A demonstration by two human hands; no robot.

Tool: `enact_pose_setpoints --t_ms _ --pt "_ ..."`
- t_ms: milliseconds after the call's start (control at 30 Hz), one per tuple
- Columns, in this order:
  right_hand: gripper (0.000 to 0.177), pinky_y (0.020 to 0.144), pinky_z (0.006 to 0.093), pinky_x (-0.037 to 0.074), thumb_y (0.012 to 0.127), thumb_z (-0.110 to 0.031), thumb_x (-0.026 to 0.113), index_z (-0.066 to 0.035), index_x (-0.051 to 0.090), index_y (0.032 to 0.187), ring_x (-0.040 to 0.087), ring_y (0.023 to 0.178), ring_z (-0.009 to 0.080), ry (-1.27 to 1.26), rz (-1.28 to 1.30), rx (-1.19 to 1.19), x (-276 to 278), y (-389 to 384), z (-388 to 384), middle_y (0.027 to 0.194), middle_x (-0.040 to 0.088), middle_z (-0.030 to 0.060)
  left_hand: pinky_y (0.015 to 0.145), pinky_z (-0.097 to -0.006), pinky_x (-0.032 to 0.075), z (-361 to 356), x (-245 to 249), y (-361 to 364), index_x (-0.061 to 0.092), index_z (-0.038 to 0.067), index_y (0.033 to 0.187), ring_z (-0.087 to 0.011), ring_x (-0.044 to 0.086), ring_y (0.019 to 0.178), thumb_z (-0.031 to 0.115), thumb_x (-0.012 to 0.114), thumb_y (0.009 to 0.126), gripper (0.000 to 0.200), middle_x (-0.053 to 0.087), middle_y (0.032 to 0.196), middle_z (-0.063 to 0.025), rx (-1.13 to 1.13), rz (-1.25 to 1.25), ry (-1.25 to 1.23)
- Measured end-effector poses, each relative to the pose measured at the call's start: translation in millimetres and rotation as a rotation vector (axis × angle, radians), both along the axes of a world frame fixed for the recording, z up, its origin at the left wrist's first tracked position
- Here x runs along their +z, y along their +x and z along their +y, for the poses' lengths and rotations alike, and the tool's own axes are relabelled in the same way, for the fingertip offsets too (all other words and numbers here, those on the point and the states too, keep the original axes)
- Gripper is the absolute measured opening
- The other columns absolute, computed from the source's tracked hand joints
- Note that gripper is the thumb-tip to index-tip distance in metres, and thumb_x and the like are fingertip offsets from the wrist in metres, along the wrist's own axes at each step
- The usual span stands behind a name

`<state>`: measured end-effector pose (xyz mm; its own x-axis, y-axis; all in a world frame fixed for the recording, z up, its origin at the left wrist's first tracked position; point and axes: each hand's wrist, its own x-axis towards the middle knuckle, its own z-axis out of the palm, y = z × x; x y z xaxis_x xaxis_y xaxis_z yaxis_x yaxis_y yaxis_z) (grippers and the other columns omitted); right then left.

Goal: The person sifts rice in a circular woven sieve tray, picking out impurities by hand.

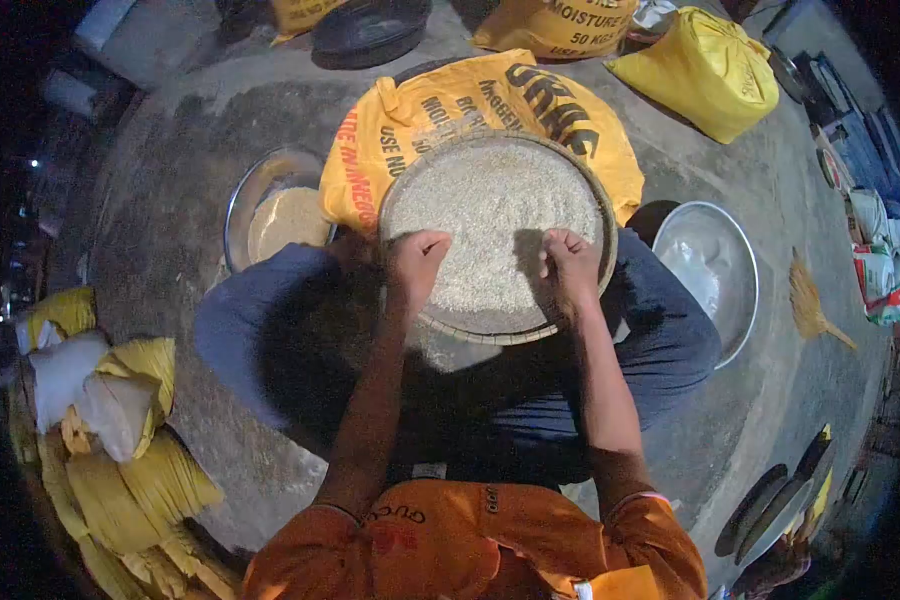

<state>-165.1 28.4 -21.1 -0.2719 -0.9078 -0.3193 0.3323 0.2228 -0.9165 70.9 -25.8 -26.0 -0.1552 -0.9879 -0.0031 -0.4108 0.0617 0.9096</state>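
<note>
A round woven tray with a raised rim (500, 338) sits over my crossed legs and the front of an orange printed sack (370, 150). Pale grain, rice-like, (485, 210) is spread over most of its surface. My left hand (417, 265) is over the left part of the grain, thumb and fingers pressed together. On the right side my right hand (570, 265) is also closed in a pinch above the grain, casting a shadow on it. Anything between the fingertips of either hand is too small to make out.
A metal basin (240, 215) with tan grain (285, 222) stands left; another metal basin (745, 260) stands right. A small straw broom (808, 300) lies farther right. Yellow sack (715, 75), black pan (370, 35), folded sacks (135, 490) and a metal plate (775, 520) surround me.
</note>
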Motion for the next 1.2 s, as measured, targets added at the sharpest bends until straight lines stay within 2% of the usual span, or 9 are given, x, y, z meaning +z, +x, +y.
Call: enact_pose_setpoints --t_ms 100,167,367,433,467,600,1000,1100,1200 --pt "0.012 0.043 0.0222 0.038 0.093 -0.017 0.058 -0.006 0.057 0.087 0.049 0.049 0.0089 0.013 -0.156 -0.024 -1 -4 -2 0.065 0.056 0.0011 0.075 -0.0283 0.05 -5 -14 1 0.068 -0.002 0.094 -0.0157 0.065 0.078 0.013 0.066 0.085 0.018 0.069 0.085 -0.0111 -0.052 -0.027 -0.005" --pt "0.01 0.041 0.0229 0.038 0.093 -0.015 0.057 -0.005 0.055 0.091 0.048 0.046 0.0103 -0.045 -0.265 -0.05 -8 -5 -3 0.064 0.055 0.0019 0.075 -0.0284 0.05 1 -12 -2 0.067 -0.002 0.095 -0.0151 0.065 0.078 0.013 0.065 0.086 0.018 0.069 0.085 -0.0102 -0.034 -0.05 -0.011" --pt "0.01 0.04 0.0235 0.036 0.095 -0.013 0.052 -0.007 0.052 0.087 0.046 0.045 0.0118 -0.016 -0.385 -0.033 -9 -9 -3 0.063 0.054 0.0033 0.077 -0.0289 0.049 2 -22 -6 0.066 -0.001 0.1 -0.0159 0.065 0.084 0.014 0.065 0.087 0.02 0.069 0.092 -0.011 -0.119 0.026 0.054" --pt "0.01 0.04 0.0232 0.036 0.095 -0.014 0.051 -0.007 0.051 0.087 0.047 0.046 0.0116 -0.04 -0.36 -0.043 -6 -7 -2 0.063 0.054 0.0031 0.078 -0.0294 0.049 1 -26 -6 0.066 0.0 0.1 -0.0177 0.066 0.086 0.015 0.065 0.087 0.02 0.069 0.094 -0.0118 -0.108 -0.123 -0.007" --pt "0.011 0.04 0.0231 0.036 0.095 -0.014 0.051 -0.007 0.051 0.087 0.047 0.046 0.0116 -0.032 -0.355 -0.03 -3 -6 -3 0.063 0.054 0.0031 0.077 -0.0303 0.05 2 -20 -8 0.067 0.002 0.099 -0.0196 0.066 0.084 0.015 0.065 0.086 0.019 0.069 0.092 -0.0112 -0.105 -0.095 0.002" --pt "0.011 0.039 0.0233 0.035 0.096 -0.014 0.051 -0.007 0.051 0.088 0.047 0.045 0.0116 -0.02 -0.378 -0.019 -8 -2 -3 0.065 0.056 0.0031 0.076 -0.0311 0.05 -4 -54 -2 0.068 0.003 0.098 -0.0211 0.067 0.083 0.014 0.065 0.085 0.017 0.068 0.09 -0.011 -0.122 -0.085 -0.008" --pt "0.009 0.039 0.0237 0.037 0.094 -0.013 0.054 -0.006 0.053 0.088 0.049 0.046 0.011 -0.014 -0.298 -0.007 -2 0 -4 0.066 0.057 0.003 0.077 -0.0306 0.05 -3 -48 -3 0.068 0.001 0.097 -0.0217 0.066 0.082 0.014 0.066 0.085 0.019 0.068 0.088 -0.0123 -0.098 -0.068 -0.079" --pt "0.009 0.038 0.0232 0.037 0.094 -0.013 0.054 -0.005 0.053 0.089 0.049 0.045 0.0108 -0.016 -0.288 -0.001 -7 1 -3 0.066 0.057 0.0033 0.076 -0.0301 0.05 -3 -48 -3 0.068 0.0 0.097 -0.02 0.065 0.08 0.014 0.065 0.085 0.018 0.069 0.088 -0.0113 -0.09 0.024 -0.036" --pt "0.009 0.037 0.0228 0.036 0.094 -0.012 0.053 -0.004 0.054 0.089 0.049 0.044 0.0105 -0.014 -0.302 -0.006 0 2 -2 0.065 0.057 0.0037 0.074 -0.0297 0.05 -1 -30 -7 0.068 0.0 0.096 -0.0184 0.065 0.078 0.014 0.065 0.086 0.018 0.069 0.087 -0.0105 -0.079 -0.027 -0.028"
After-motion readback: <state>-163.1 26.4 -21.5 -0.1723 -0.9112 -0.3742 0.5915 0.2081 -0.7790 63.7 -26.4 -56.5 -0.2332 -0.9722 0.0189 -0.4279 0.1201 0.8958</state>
